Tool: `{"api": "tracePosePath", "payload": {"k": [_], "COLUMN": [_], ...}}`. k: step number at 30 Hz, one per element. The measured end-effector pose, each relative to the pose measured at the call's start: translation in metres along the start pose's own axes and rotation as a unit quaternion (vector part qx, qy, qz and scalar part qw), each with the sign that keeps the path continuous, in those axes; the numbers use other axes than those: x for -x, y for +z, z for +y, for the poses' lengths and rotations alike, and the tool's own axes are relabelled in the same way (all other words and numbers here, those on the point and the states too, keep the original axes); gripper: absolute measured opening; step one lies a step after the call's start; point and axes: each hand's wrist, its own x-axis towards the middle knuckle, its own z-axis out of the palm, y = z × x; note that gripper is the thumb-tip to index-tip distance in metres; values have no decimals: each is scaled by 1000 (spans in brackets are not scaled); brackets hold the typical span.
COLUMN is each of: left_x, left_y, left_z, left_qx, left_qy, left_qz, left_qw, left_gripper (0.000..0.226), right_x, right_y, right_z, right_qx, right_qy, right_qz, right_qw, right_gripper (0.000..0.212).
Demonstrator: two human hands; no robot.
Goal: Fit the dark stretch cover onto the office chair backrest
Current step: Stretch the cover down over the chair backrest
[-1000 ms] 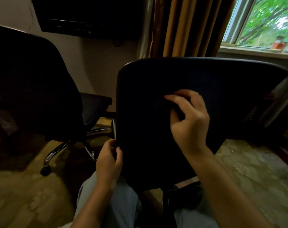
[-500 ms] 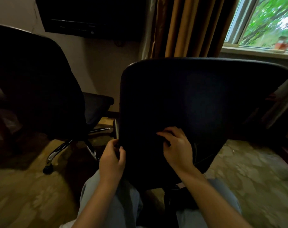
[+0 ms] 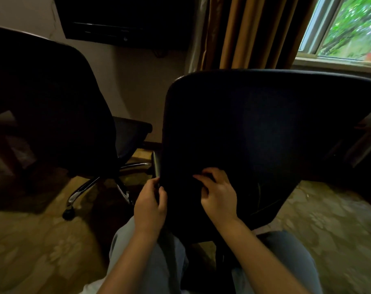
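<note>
The office chair backrest (image 3: pixel 265 128) fills the middle and right of the head view, its back facing me, wrapped in the dark stretch cover (image 3: pixel 233 149). My left hand (image 3: pixel 150 206) grips the cover's lower left edge, where a strip of the chair's frame shows just above my fingers. My right hand (image 3: pixel 217 195) lies on the lower back of the cover, its fingers curled and pinching the fabric. The bottom hem of the cover is too dark to make out.
A second black office chair (image 3: pixel 53 115) stands at the left, its chrome base (image 3: pixel 99 187) on the patterned carpet. My knees in grey trousers (image 3: pixel 150 255) are under the backrest. Brown curtains (image 3: pixel 250 32) and a window (image 3: pixel 345 28) are behind it.
My right hand has slid from the middle of the backrest down to its lower part. My left hand stays at the lower left edge.
</note>
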Motion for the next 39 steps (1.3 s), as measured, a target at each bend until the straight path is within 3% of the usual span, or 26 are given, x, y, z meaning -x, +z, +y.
{"api": "tracePosePath", "payload": {"k": [4,10,13,19,24,26,34,36,39], "left_x": [0,-3,-6,-2,-2,-2,-5,-5,-3], "left_y": [0,4,7,1,2,0,-1,-2,-5], "left_z": [-2,-8,-10,-11,-12,-11,-12,-13,-10], "left_qx": [8,-4,-40,-20,-23,-11,15,25,71], "left_qy": [-2,-7,-16,-11,-30,-47,-38,-38,-46], "left_qz": [2,2,24,7,5,14,16,17,10], "left_qw": [1000,1000,999,1000,999,999,999,999,996], "left_gripper": [21,20,22,39,34,35,42,42,32], "right_x": [13,-34,-52,-22,9,12,-40,-45,-28], "right_y": [-1,-43,-46,14,37,35,-18,-12,17], "right_z": [3,-42,-63,-49,-33,-30,-68,-75,-65], "right_qx": [-2,-72,-73,57,71,48,-40,-27,18], "right_qy": [44,-1,-40,-89,-66,-40,-76,-102,-111], "right_qz": [-57,97,126,5,-128,-143,72,73,13], "right_qw": [997,993,989,994,987,988,994,992,994], "right_gripper": [37,29,32,43,48,42,41,38,39]}}
